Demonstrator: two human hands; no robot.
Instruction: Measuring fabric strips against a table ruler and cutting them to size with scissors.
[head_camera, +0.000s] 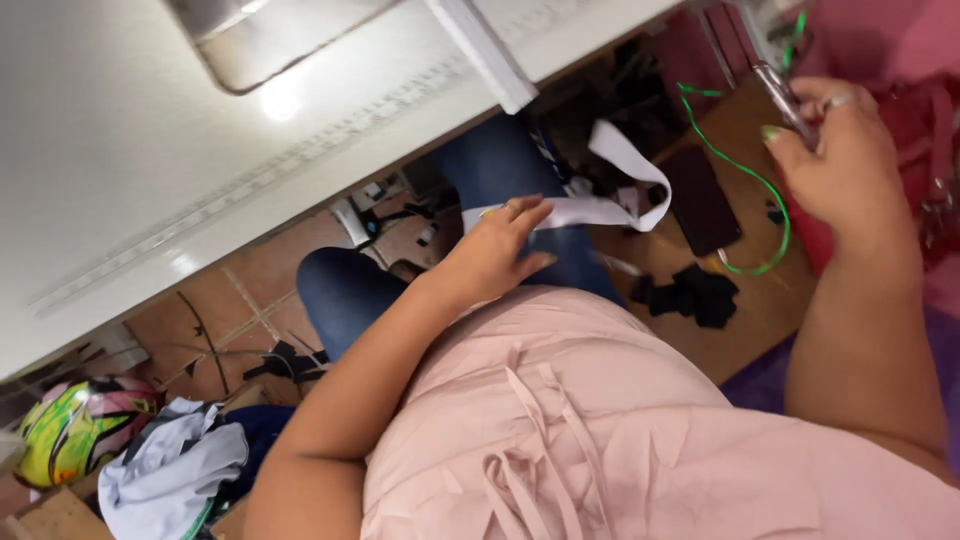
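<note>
Glossy white table (120, 150), matt white cloth strip (600, 208), shiny metal scissors (785, 95).

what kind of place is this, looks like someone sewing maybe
Probably a home sewing or tailoring corner. A white worktable with a printed ruler along its edge, a white fabric strip held by the left hand, and fabric scraps on the tiled floor suggest it.

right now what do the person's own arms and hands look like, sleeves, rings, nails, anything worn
Both arms are bare to the upper arm, with no sleeves or gloves in view. The right hand wears a silver-coloured ring on one finger, and its thumbnail is painted a pale green. The left hand has a small gold-coloured ring and longish pale nails. No watch or bracelet shows on either wrist.
</note>
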